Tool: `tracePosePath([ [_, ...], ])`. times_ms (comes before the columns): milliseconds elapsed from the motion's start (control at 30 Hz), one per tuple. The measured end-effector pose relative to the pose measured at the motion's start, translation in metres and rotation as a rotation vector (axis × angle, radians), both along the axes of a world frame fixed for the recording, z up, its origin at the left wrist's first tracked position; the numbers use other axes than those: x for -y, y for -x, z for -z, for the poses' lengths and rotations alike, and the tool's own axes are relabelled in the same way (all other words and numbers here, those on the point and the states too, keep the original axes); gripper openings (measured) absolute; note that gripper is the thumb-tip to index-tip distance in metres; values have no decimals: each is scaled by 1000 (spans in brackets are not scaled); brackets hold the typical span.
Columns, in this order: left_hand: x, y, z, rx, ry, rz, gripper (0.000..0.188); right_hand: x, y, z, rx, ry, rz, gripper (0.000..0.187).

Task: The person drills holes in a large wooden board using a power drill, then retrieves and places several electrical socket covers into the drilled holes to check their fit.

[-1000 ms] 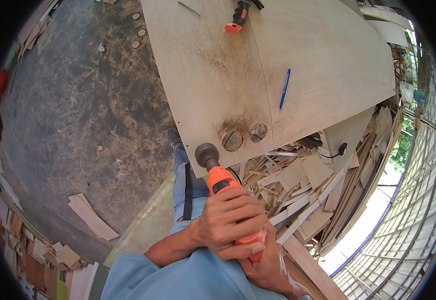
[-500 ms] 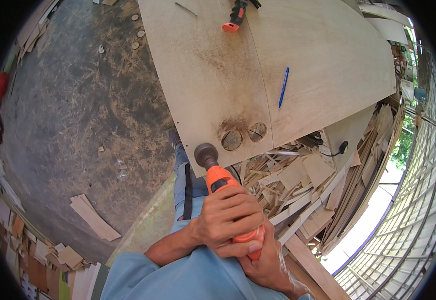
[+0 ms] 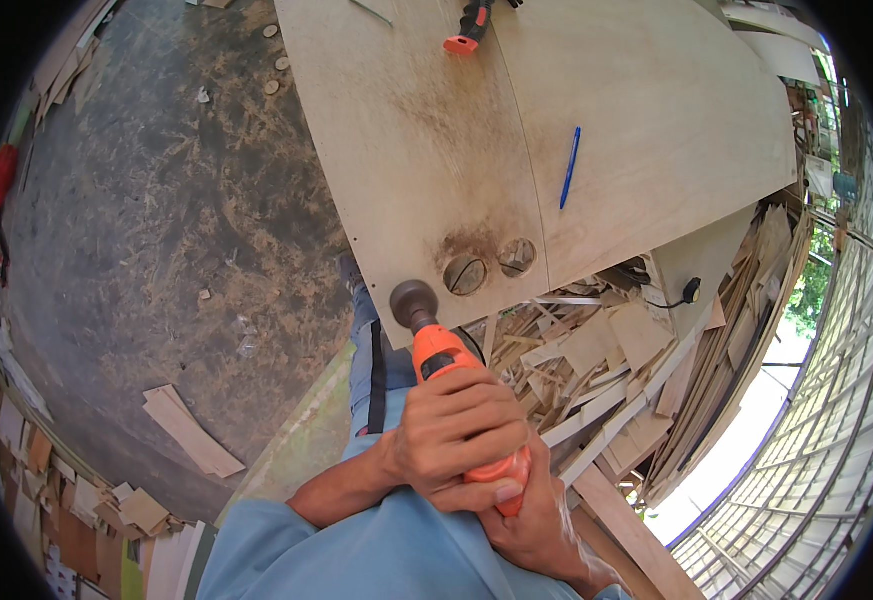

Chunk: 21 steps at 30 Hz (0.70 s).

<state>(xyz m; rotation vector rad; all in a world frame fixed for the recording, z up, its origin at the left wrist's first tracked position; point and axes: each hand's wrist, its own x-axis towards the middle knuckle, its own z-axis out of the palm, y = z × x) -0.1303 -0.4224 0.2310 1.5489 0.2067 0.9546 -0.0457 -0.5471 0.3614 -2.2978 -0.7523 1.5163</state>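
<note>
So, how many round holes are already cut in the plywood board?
2: one hole near the board's close edge, just beyond the drill; the other hole beside it, on its right. More may be hidden.

A left hand (image 3: 457,435) and right hand (image 3: 532,515) are gripping an orange drill (image 3: 452,375), its hole saw (image 3: 414,299) resting at the plywood sheet's (image 3: 657,130) edge, near two cut holes (image 3: 492,267) and a blue pen (image 3: 570,167).

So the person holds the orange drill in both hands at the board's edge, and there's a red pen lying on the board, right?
Not quite: the pen is blue, not red, as the head view shows. The rest holds: left hand and right hand both hold the orange drill at the edge of the board.
</note>
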Motion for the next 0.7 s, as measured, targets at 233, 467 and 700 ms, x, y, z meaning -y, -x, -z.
tracePosePath([
  [233, -1, 0, 0, 6, 2, 0, 39, 3, 1, 2, 3, -17, 1, 90],
  [467, -1, -1, 2, 12, 2, 4, 40, 2, 1, 4, 20, -39, 5, 91],
  [700, -2, -3, 2, 15, 3, -3, 40, 2, -1, 5, 23, -67, 6, 91],
])
